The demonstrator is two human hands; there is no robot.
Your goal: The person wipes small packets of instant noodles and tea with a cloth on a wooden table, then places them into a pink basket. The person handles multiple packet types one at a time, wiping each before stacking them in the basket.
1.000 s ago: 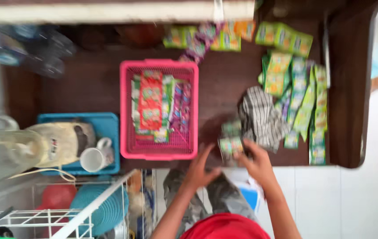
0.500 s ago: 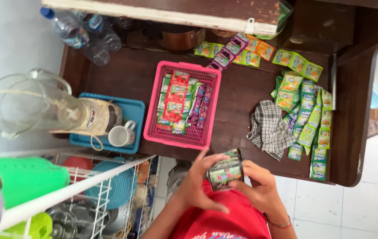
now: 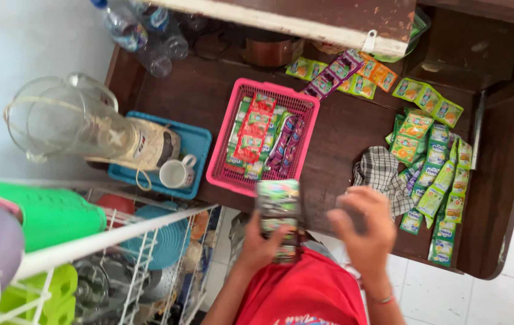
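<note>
**Stack of sachets in the left hand, right hand lifted beside it**

The left hand (image 3: 261, 245) is clamped around a stack of sachets (image 3: 278, 212), green and multicoloured, held upright just above the person's red shirt (image 3: 302, 292) at the near edge of the dark wooden worktop (image 3: 341, 150). The fingers wrap the lower part of the stack; its top stands clear of the hand. The right hand (image 3: 362, 232) hovers just beside the stack, blurred, its fingers spread and holding nothing that can be made out; it is not touching the stack.

Directly beyond the left hand sits a pink basket (image 3: 224, 156) filled with more sachets in red, green and purple. Past the right hand lies a checked cloth (image 3: 378, 171), and beyond that, on the far side from the left hand, a spread of green and orange sachet strips (image 3: 440, 168). Further strips (image 3: 353, 75) lie at the far edge of the worktop, away from both hands.

Outward of the left hand, a blue tray (image 3: 200, 144) carries a white mug (image 3: 175, 174) and a blender with a clear jug (image 3: 70, 123). Nearer on that side stands a white wire rack (image 3: 118, 241) holding a green container (image 3: 46, 216). Clear plastic bottles (image 3: 142, 33) lie at the far corner, well apart from the hands.
</note>
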